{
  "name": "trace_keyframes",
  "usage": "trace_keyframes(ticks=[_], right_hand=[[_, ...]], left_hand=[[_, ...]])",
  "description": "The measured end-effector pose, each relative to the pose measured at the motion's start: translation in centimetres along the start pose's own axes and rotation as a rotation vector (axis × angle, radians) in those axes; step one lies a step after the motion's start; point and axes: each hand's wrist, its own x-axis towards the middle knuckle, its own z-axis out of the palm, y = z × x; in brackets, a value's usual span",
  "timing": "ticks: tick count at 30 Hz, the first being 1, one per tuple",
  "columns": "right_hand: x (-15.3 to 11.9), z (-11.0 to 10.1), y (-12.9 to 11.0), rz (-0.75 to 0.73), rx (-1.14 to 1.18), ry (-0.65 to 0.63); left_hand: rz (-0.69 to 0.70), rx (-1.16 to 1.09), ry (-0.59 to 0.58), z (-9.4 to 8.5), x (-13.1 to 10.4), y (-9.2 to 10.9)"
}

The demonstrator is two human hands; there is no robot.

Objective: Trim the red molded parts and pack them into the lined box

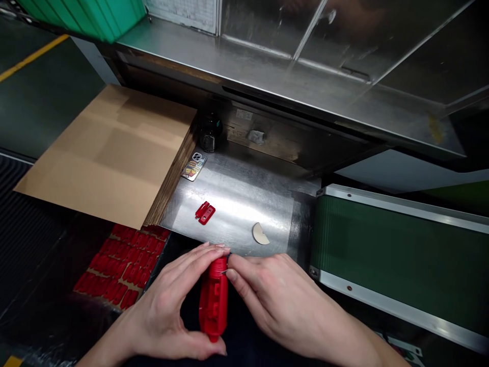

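In the head view my left hand [175,300] is wrapped round a red plastic part [214,306], fingers at its far end and thumb at its near end. The part is held upright, with notches along one side. My right hand [267,290] pinches a small tool with a thin metal tip [223,272], which touches the part near its far end; most of the tool is hidden by the fingers. On the metal table [237,188] beyond my hands lie a red plastic piece [205,213] and a beige half-round piece [260,234].
A stack of cardboard sheets [110,153] stands at the left, with a box of several red parts [118,265] below it. A phone [194,167] and a dark jar [210,133] are behind. A green conveyor belt [397,260] runs at the right, under a metal shelf [267,76].
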Motion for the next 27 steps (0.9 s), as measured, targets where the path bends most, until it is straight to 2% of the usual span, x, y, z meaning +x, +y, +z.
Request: trace_keyframes(ticks=[9, 16, 19, 22, 24, 27], right_hand=[[0.7, -0.4, -0.2, -0.006, -0.03, -0.039], [1.3, -1.9, 0.1, -0.029, 0.055, -0.108], [2.1, -2.0, 1.3, -0.086, 0.34, -0.158], [3.3, -0.9, 3.4, -0.137, 0.876, -0.171], [4.0, 0.3, 4.8, -0.087, 1.194, -0.107], [4.6, 2.1, 6.4, 0.039, 1.452, 0.054]], left_hand=[[0.007, 0.004, -0.012, -0.6, -0.1, -0.4], [0.003, 0.023, -0.047, -1.1, 0.6, -0.1], [-0.008, 0.028, -0.063, -1.4, 0.9, 0.0], [-0.013, 0.012, -0.07, -1.5, 0.9, 0.0], [-0.041, 0.004, -0.079, -1.5, 0.8, 0.1], [-0.122, 0.042, -0.051, -1.3, 0.3, 0.2]])
